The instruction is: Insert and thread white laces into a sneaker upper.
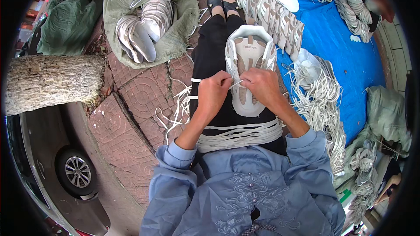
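Observation:
A white and beige shoe upper (249, 50) lies along my lap, its padded collar toward my feet and its toe toward me. Between my two hands a white shoelace (236, 84) runs taut across the upper's left side. My left hand (213, 92) is closed in a pinch on the lace, just left of the upper. Over the middle of the upper, my right hand (264, 88) pinches the lace too, its fingers hiding part of the eyelets. A bundle of loose white laces (240, 135) lies across my thighs.
Stacked uppers sit in an open green sack (186, 13) at the far left. A blue tarp (350, 70) on the right bears rows of uppers (271, 22) and a pile of laces (315, 91). A tree trunk (52, 83) and a parked car (65, 148) stand left.

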{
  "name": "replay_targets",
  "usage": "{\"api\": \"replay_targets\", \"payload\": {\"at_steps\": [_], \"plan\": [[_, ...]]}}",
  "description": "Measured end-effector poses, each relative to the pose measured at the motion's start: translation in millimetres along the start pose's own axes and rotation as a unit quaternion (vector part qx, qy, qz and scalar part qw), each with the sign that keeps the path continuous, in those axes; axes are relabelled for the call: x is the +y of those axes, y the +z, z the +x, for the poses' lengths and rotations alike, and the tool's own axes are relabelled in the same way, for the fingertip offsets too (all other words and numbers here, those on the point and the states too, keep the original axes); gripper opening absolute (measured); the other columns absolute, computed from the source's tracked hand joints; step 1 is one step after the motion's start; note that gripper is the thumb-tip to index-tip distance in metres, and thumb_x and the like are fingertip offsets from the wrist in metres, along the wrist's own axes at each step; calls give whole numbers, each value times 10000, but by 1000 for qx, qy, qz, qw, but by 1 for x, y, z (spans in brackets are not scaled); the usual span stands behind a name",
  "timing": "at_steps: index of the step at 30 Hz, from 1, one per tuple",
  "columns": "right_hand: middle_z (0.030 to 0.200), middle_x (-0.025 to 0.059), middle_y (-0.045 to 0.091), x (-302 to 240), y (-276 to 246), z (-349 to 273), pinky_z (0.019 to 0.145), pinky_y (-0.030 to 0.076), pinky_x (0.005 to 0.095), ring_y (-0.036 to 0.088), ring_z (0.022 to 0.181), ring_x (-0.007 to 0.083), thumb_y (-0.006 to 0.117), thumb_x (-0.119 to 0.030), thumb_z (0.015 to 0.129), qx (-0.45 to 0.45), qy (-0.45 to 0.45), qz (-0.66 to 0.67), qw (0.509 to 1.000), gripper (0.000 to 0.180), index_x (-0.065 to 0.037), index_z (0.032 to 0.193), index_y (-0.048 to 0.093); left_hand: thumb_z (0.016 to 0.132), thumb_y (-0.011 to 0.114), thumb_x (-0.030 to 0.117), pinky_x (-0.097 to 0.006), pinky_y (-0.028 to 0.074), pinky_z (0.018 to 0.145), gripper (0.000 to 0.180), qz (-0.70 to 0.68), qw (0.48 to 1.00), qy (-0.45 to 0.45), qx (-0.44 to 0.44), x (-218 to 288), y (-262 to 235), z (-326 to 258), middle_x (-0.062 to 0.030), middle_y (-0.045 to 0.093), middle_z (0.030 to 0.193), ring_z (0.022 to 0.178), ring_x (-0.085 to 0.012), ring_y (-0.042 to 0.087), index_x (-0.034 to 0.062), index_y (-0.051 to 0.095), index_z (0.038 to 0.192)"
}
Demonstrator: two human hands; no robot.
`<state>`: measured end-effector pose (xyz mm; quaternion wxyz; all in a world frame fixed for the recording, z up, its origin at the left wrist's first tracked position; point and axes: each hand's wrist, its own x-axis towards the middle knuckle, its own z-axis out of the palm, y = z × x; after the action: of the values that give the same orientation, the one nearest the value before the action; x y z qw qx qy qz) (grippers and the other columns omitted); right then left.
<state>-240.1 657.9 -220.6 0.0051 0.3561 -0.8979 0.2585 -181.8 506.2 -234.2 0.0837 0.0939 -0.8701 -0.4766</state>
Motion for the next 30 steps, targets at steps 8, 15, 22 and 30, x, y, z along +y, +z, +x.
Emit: {"api": "replay_targets", "payload": {"at_steps": [8, 15, 22, 30], "plan": [[641, 60, 569, 1, 4, -2, 509, 462, 355, 581, 575, 246, 595, -156, 669, 36, -15, 28, 999, 58, -101, 681, 612, 731, 603, 87, -273, 437, 465, 71, 89, 996, 7, 7, 1, -1, 1, -99, 599, 610, 501, -189, 586, 47, 627, 785], [623, 60, 553, 1, 6, -4, 515, 458, 355, 580, 593, 242, 602, -163, 669, 50, -20, 35, 998, 66, -97, 675, 605, 691, 575, 76, -347, 422, 418, 27, 241, 963, 117, 30, 3, -1, -1, -99, 549, 530, 465, -270, 551, 88, 554, 679], [623, 64, 552, 2, 8, -5, 515, 455, 358, 577, 589, 245, 594, -152, 668, 50, -11, 37, 998, 60, -93, 676, 603, 686, 566, 66, -357, 435, 406, 108, 275, 944, 182, 10, 8, 0, -2, -132, 556, 587, 500, -261, 567, 45, 475, 633], [647, 67, 567, 1, 8, -5, 536, 458, 357, 577, 608, 248, 570, -136, 666, 62, 4, 58, 996, 60, -89, 682, 605, 695, 567, 29, -351, 443, 445, 107, 95, 986, 127, 43, 3, 7, 1, -115, 506, 569, 505, -265, 553, 40, 467, 659]]}}
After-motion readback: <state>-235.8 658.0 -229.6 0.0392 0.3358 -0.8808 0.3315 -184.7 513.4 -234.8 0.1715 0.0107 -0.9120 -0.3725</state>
